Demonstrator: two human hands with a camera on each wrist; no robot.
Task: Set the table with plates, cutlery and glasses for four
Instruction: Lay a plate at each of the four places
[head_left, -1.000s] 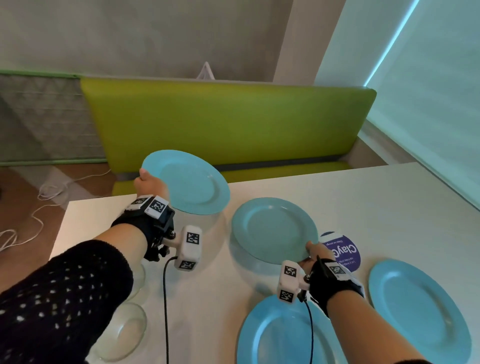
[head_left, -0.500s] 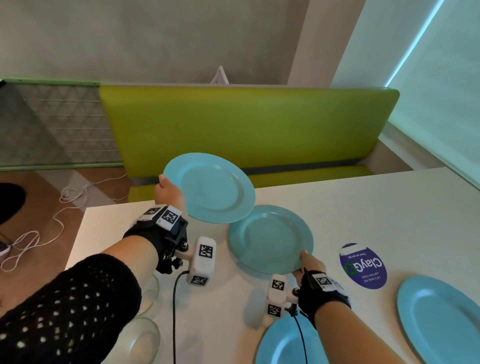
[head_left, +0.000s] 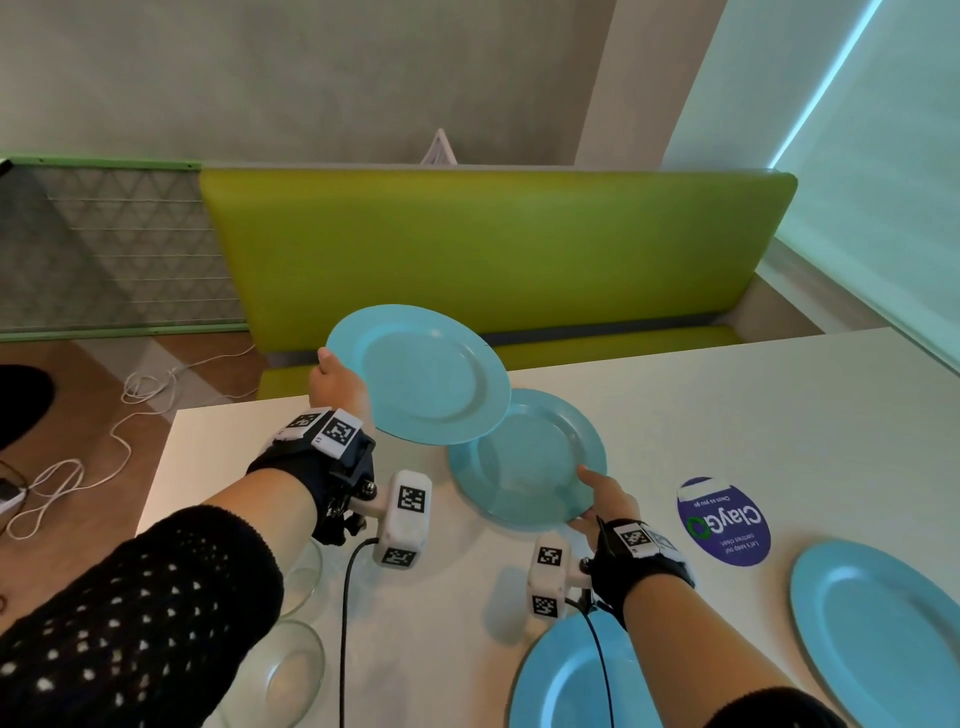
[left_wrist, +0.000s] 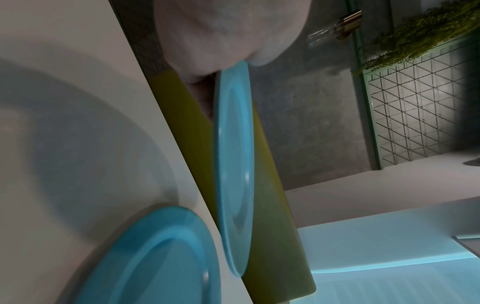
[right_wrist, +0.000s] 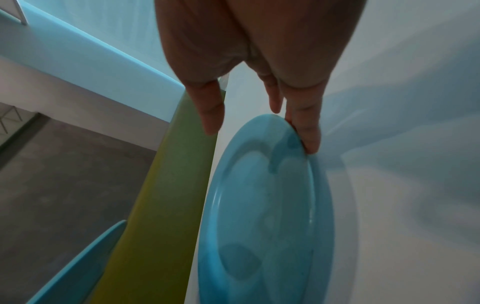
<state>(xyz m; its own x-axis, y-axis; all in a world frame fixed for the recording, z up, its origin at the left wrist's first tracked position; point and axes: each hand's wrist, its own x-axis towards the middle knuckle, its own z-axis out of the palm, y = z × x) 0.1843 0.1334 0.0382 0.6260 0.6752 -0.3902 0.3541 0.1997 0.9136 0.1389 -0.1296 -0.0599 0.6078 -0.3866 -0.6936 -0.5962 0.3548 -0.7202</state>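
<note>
My left hand (head_left: 337, 384) grips a light blue plate (head_left: 421, 374) by its left rim and holds it tilted in the air over the table's far left corner. In the left wrist view the held plate (left_wrist: 233, 133) shows edge-on under my thumb. A second blue plate (head_left: 524, 462) lies on the white table (head_left: 727, 415), partly under the held one. My right hand (head_left: 592, 499) touches its near right rim. In the right wrist view my fingers (right_wrist: 306, 133) lie straight against the rim of that plate (right_wrist: 265, 216), with the thumb lifted off it.
Two more blue plates lie near me, one at the front (head_left: 571, 675) and one at the right (head_left: 883, 623). Clear glass dishes (head_left: 291, 670) sit at the near left edge. A purple sticker (head_left: 724, 519) marks the tabletop. A green bench (head_left: 467, 249) runs behind the table.
My right hand pushed the table plate away from the sticker towards the far left, and its thumb has come off the rim. My left hand carried its plate right, over the other plate's edge.
</note>
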